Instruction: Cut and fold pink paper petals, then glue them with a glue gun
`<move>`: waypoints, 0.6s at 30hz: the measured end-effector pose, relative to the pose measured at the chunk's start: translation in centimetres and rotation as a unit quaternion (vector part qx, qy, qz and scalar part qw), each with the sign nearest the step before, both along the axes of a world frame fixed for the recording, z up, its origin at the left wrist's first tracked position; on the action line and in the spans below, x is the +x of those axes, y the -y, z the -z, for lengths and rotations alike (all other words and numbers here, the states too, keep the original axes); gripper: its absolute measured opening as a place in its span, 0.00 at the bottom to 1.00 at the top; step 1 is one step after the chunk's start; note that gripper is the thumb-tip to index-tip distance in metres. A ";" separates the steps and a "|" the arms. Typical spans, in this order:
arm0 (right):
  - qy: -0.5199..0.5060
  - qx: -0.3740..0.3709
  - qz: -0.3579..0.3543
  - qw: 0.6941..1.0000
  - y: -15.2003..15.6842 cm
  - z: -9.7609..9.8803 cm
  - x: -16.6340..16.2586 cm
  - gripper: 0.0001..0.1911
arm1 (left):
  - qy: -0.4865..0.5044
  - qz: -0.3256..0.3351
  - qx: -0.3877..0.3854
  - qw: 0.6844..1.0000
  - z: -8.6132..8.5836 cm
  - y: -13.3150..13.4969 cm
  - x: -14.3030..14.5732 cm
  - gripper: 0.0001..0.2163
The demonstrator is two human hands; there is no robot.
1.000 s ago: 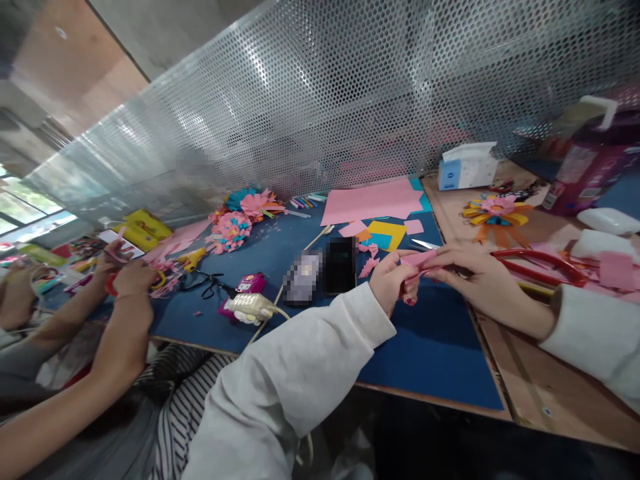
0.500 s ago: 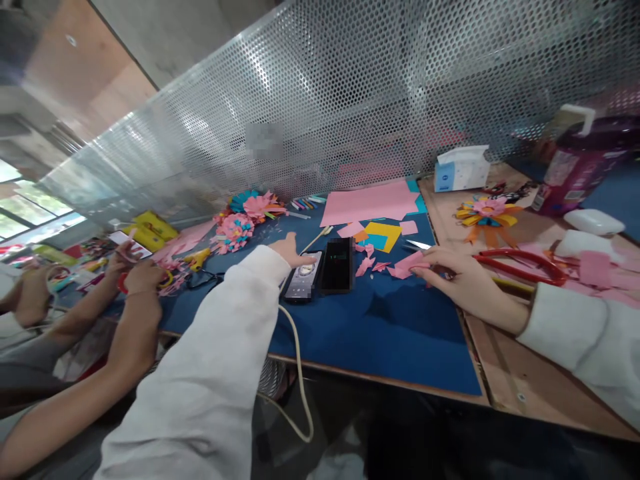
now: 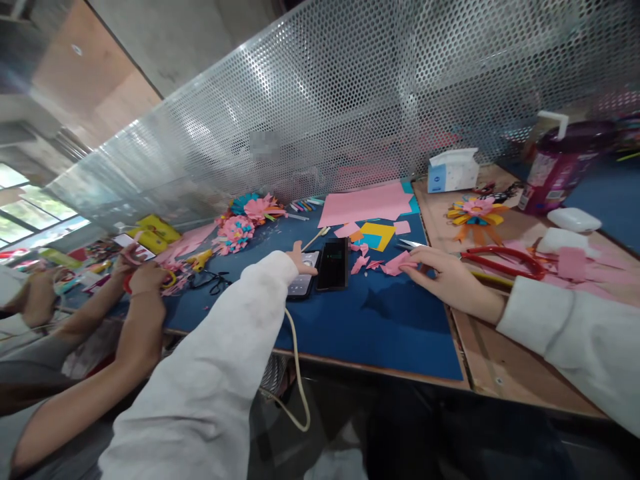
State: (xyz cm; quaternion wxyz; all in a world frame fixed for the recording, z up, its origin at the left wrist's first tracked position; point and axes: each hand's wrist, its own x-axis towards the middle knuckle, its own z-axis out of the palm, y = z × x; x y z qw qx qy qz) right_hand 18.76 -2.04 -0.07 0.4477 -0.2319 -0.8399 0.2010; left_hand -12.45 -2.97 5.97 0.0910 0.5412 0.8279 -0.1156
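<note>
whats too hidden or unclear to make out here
All in the head view:
Lit phone: part of its screen, behind the left hand; fingertip contact unclear.
Scissors: part of the blades, behind the right hand.
Black phone: screen text, too small and blurred.
Purple bottle: label wording, too small.
Co-worker's arm: shoulder cut off by the left edge.
</note>
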 end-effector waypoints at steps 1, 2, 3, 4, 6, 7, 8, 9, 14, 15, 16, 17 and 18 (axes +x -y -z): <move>-0.002 0.007 -0.002 1.000 -0.1 0.1 0.0 0.10 | -0.006 -0.007 -0.005 1.000 0.0 -0.1 0.1 0.48; -0.005 0.014 -0.003 1.000 -0.1 0.2 0.0 0.09 | -0.008 -0.013 -0.007 1.000 0.1 -0.2 0.3 0.48; -0.007 0.019 -0.004 1.000 -0.2 0.2 0.0 0.09 | -0.008 -0.016 -0.006 1.000 0.1 -0.2 0.3 0.48; -0.008 0.023 -0.004 1.000 -0.2 0.3 0.0 0.09 | -0.006 -0.018 -0.002 1.000 0.2 -0.3 0.3 0.48; -0.007 0.030 -0.003 1.000 -0.2 0.3 0.1 0.09 | 0.001 -0.018 0.009 1.000 0.4 -0.3 0.2 0.46; -0.005 0.034 -0.003 0.999 -0.2 0.3 0.1 0.09 | 0.003 -0.018 0.016 1.000 0.5 -0.2 0.1 0.45; -0.002 0.039 -0.002 0.999 -0.2 0.2 0.1 0.08 | 0.003 -0.019 0.023 1.000 0.7 -0.2 0.0 0.44; 0.000 0.044 0.000 0.999 -0.2 0.2 0.1 0.09 | 0.006 -0.020 0.028 0.999 0.8 -0.2 -0.1 0.42; 0.005 0.077 0.010 0.997 -0.1 0.2 0.1 0.08 | 0.008 -0.023 0.044 0.999 1.3 -0.2 -0.4 0.39; 0.006 0.082 0.010 0.997 -0.1 0.3 0.1 0.08 | 0.004 -0.022 0.045 0.999 1.4 -0.2 -0.4 0.40; 0.006 0.087 0.010 0.996 -0.2 0.3 0.1 0.07 | 0.002 -0.021 0.043 0.999 1.4 -0.3 -0.5 0.41; 0.005 0.091 0.009 0.996 -0.2 0.4 0.1 0.07 | 0.002 -0.022 0.039 0.999 1.5 -0.4 -0.5 0.42; 0.004 0.094 0.008 0.996 -0.2 0.5 0.1 0.07 | 0.003 -0.024 0.038 0.999 1.6 -0.4 -0.6 0.44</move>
